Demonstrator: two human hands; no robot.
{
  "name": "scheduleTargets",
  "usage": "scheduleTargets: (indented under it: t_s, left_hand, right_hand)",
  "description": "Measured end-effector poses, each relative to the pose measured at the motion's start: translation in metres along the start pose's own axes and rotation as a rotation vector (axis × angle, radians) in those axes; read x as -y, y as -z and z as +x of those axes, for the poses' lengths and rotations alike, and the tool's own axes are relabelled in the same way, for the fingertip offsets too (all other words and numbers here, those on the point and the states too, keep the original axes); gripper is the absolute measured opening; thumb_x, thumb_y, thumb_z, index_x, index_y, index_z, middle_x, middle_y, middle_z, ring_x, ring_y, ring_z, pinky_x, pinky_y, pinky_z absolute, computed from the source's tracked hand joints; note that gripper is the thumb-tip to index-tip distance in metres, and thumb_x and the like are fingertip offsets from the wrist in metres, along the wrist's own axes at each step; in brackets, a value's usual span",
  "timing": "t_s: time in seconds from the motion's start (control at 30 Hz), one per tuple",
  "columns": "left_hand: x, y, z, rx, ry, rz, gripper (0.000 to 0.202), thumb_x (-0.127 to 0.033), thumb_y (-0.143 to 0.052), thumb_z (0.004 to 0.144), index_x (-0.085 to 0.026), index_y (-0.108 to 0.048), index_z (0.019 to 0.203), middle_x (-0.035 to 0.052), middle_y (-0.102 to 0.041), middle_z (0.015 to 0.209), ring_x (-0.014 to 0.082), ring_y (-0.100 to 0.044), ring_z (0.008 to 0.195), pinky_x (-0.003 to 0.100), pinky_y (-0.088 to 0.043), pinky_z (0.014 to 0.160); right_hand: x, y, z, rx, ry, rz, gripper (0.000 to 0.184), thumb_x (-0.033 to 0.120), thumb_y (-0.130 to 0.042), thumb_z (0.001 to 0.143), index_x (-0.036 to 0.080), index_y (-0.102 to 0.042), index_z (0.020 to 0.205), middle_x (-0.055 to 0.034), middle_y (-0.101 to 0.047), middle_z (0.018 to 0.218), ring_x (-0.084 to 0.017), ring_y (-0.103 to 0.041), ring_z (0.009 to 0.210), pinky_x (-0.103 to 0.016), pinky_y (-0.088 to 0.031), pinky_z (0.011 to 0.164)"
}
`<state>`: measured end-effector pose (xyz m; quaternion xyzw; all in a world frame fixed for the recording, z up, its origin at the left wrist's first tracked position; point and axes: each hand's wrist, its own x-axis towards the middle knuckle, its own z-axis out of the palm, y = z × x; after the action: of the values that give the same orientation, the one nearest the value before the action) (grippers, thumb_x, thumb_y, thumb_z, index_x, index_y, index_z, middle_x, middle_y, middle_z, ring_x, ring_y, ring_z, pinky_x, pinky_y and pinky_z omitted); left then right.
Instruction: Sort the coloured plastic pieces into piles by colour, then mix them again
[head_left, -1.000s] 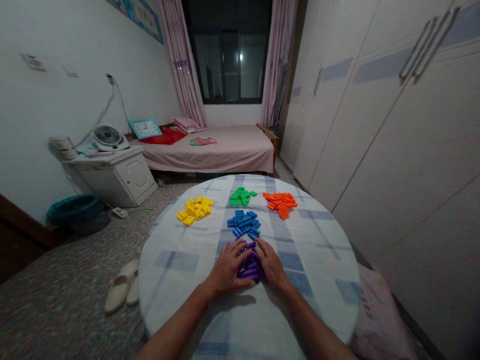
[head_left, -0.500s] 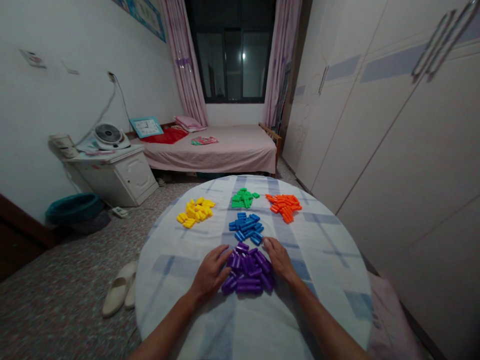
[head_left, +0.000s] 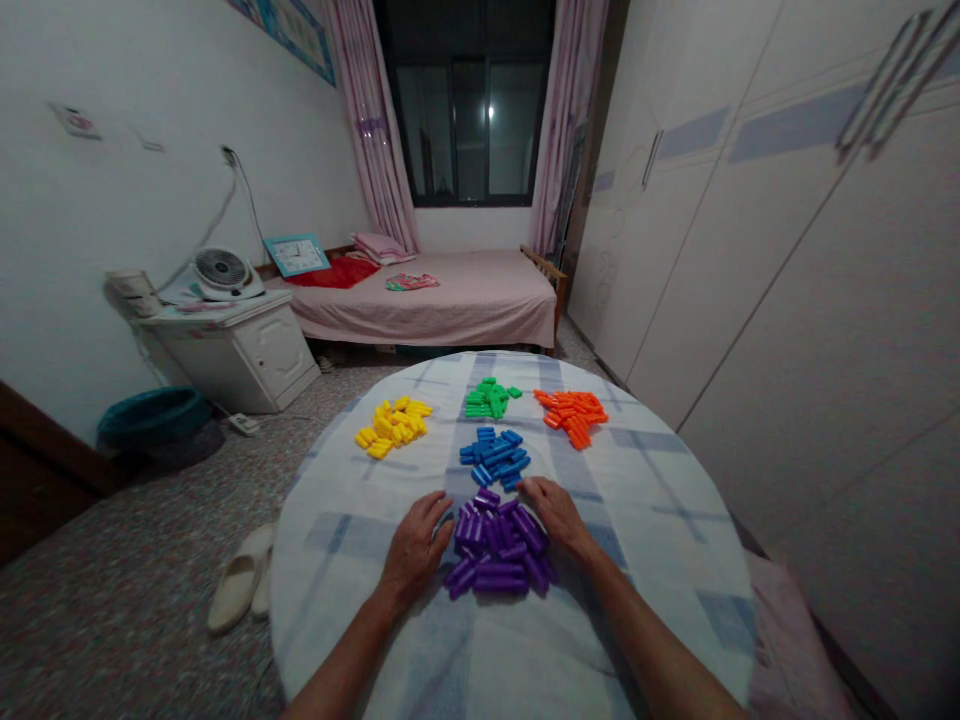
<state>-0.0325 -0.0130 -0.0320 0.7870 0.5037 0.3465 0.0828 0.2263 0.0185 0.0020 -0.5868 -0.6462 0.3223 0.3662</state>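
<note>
A heap of purple plastic pieces [head_left: 496, 545] lies on the round table [head_left: 645, 520] with a checked cloth, close to me. My left hand [head_left: 414, 545] rests flat against the heap's left side, fingers stretched out. My right hand [head_left: 553, 512] lies against its right side, fingers likewise extended and touching the pieces. Neither hand holds anything. Beyond the purple heap lie a blue pile [head_left: 495, 455], a green pile [head_left: 489, 397], an orange pile [head_left: 574, 412] and a yellow pile [head_left: 391, 425].
White wardrobes [head_left: 787, 250] line the right wall. A pink bed [head_left: 450, 295] stands under the window. On the left a white cabinet [head_left: 240, 350] carries a small fan [head_left: 219, 272]; a teal basin [head_left: 146, 418] and pale slippers [head_left: 240, 575] lie on the floor.
My hands have drawn apart from on top of the purple pieces to its two sides, uncovering the heap, which now lies more spread out. The view has shifted slightly.
</note>
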Motion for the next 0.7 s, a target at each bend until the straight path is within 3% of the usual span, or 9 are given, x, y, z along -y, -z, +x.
scheduleTargets:
  t_s: [0.13, 0.3, 0.5, 0.6, 0.7]
  left_hand:
    - [-0.002, 0.0, -0.002, -0.025, 0.024, -0.012, 0.032, -0.035, -0.041, 0.093, -0.022, -0.06, 0.115, 0.0114, -0.059, 0.124, 0.0237, -0.054, 0.117, 0.045, -0.047, 0.099]
    - [0.017, 0.019, 0.007, -0.093, 0.038, -0.019, 0.033, -0.032, -0.034, 0.096, -0.023, -0.06, 0.114, 0.009, -0.055, 0.129, 0.0208, -0.051, 0.12, 0.042, -0.045, 0.102]
    - [0.103, 0.063, 0.051, -0.273, 0.228, 0.212, 0.037, -0.038, -0.037, 0.092, -0.018, -0.058, 0.115, 0.0124, -0.052, 0.13, 0.0271, -0.045, 0.126, 0.049, -0.035, 0.108]
    - [0.146, 0.073, 0.076, -0.202, 0.349, 0.227, 0.036, -0.036, -0.041, 0.088, -0.019, -0.058, 0.114, 0.0128, -0.053, 0.131, 0.0284, -0.04, 0.13, 0.049, -0.03, 0.11]
    - [0.171, 0.07, 0.095, -0.11, 0.409, 0.201, 0.04, -0.038, -0.042, 0.087, -0.016, -0.056, 0.117, 0.0147, -0.055, 0.129, 0.0292, -0.041, 0.131, 0.049, -0.03, 0.11]
  right_hand:
    - [0.004, 0.002, -0.001, 0.009, 0.016, 0.04, 0.048, 0.053, -0.034, 0.086, 0.021, -0.07, 0.08, -0.0065, -0.07, 0.09, -0.022, -0.062, 0.088, -0.032, -0.044, 0.081]
    - [-0.013, 0.015, -0.012, -0.169, -0.034, 0.066, 0.047, 0.051, -0.034, 0.086, 0.02, -0.069, 0.083, -0.0076, -0.07, 0.088, -0.021, -0.064, 0.083, -0.033, -0.048, 0.077]
    - [-0.028, 0.02, -0.017, -0.238, 0.017, -0.127, 0.039, 0.044, -0.038, 0.083, 0.02, -0.069, 0.083, -0.0094, -0.07, 0.09, -0.022, -0.063, 0.086, -0.033, -0.049, 0.077]
    - [-0.029, 0.019, -0.017, -0.238, 0.018, -0.159, 0.039, 0.045, -0.038, 0.084, 0.02, -0.069, 0.081, -0.0095, -0.071, 0.089, -0.022, -0.063, 0.084, -0.032, -0.049, 0.073]
    - [-0.028, 0.02, -0.018, -0.254, 0.007, -0.168, 0.042, 0.048, -0.038, 0.084, 0.02, -0.068, 0.079, -0.0095, -0.071, 0.084, -0.023, -0.064, 0.08, -0.031, -0.05, 0.069]
